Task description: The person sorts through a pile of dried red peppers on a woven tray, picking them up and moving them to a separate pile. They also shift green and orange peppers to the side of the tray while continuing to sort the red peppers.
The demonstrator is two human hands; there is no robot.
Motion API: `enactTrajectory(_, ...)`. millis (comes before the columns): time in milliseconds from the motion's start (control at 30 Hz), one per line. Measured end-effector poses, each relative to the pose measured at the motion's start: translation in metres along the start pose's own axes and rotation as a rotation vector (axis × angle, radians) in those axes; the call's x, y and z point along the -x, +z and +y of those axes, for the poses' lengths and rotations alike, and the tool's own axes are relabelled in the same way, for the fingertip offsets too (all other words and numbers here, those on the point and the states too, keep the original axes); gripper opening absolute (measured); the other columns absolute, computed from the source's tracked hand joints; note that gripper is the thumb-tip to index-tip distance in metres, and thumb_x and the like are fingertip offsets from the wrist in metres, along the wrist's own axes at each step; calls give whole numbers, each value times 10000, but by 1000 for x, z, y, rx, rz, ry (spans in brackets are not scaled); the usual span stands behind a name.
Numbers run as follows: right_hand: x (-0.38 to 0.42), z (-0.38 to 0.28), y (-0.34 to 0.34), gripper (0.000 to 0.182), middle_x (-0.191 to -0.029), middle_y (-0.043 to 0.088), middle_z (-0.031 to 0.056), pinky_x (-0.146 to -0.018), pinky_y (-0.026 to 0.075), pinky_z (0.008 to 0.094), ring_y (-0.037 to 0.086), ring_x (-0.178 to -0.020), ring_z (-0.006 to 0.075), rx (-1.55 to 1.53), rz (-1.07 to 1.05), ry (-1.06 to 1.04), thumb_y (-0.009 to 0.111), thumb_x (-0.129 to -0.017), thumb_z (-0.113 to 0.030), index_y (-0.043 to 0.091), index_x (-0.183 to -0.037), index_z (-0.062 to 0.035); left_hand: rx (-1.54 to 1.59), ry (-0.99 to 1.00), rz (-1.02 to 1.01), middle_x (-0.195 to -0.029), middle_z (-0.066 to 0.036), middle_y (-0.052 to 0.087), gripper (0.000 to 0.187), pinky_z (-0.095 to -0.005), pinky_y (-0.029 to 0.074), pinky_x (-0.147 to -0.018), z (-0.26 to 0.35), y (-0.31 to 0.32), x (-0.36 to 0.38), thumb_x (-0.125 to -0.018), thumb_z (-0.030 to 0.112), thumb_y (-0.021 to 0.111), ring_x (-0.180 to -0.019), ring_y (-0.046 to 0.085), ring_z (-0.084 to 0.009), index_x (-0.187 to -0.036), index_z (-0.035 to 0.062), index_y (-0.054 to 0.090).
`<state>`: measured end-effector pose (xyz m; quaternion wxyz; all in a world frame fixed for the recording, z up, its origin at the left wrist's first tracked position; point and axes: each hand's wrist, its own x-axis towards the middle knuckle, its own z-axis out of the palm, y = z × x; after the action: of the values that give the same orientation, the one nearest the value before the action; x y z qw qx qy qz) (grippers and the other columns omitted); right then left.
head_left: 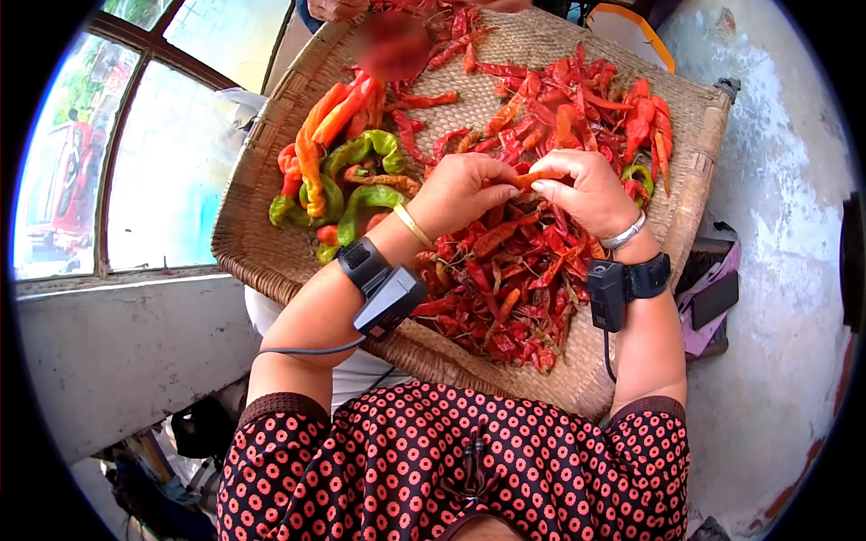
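Note:
Between my two hands an orange-red chili pepper [532,179] is pinched, one end in each. My left hand [465,191] comes in from the left, thumb and fingers closed on it. Opposite, my right hand [586,192] grips the other end the same way. Both hands are over a large woven basket tray [695,171]. Just below them lies a dense pile of dried red chilies [492,279]. Beyond them is a looser heap of red chilies [550,113]. Long green peppers [365,200] and orange peppers [311,162] lie left of my left hand.
Another person's hand [337,9] is at the tray's far left edge. A window [153,162] and low wall [135,352] stand at left. A pink item with a dark phone-like object [715,299] lies right of the tray, near a worn wall.

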<state>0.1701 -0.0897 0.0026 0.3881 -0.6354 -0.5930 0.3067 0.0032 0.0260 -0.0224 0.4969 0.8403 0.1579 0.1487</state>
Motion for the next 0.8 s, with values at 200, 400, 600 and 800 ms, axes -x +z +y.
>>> enactTrajectory(200, -2, 7, -2, 185, -825, 641, 108, -673, 477, 286, 621, -726, 203, 98, 193, -7, 625, -768, -129, 622, -926, -34, 176, -277, 88, -660, 36, 548, 149, -195, 391, -507, 7, -29, -4, -852, 184, 602, -545, 461, -38, -845, 43, 652)
enactTrajectory(400, -3, 24, 5, 214, -863, 590, 112, -690, 483, 367, 593, -775, 279, 511, 206, 13, 633, -757, -170, 616, -951, -83, 638, -410, 577, -783, 6, 589, 290, -179, 399, -491, -2, -49, -12, -892, 218, 537, -554, 461, -32, -1084, 1, 551)
enactTrajectory(600, -8, 31, 29, 162, -832, 562, 97, -697, 491, 391, 577, -824, 283, 742, 196, 16, 657, -739, -226, 584, -783, -89, -34, -211, 171, -849, -57, 650, 292, -245, 472, -618, -13, -19, -8, -838, 170, 608, -687, 574, -99, -1061, -16, 589)
enactTrajectory(800, -8, 35, 35, 116, -807, 524, 85, -682, 480, 380, 558, -815, 273, 855, 222, 20, 656, -721, -184, 600, -757, -89, -308, -84, 36, -823, -142, 633, 271, -301, 479, -661, -17, -11, -2, -779, 158, 642, -723, 614, -224, -1015, 28, 618)
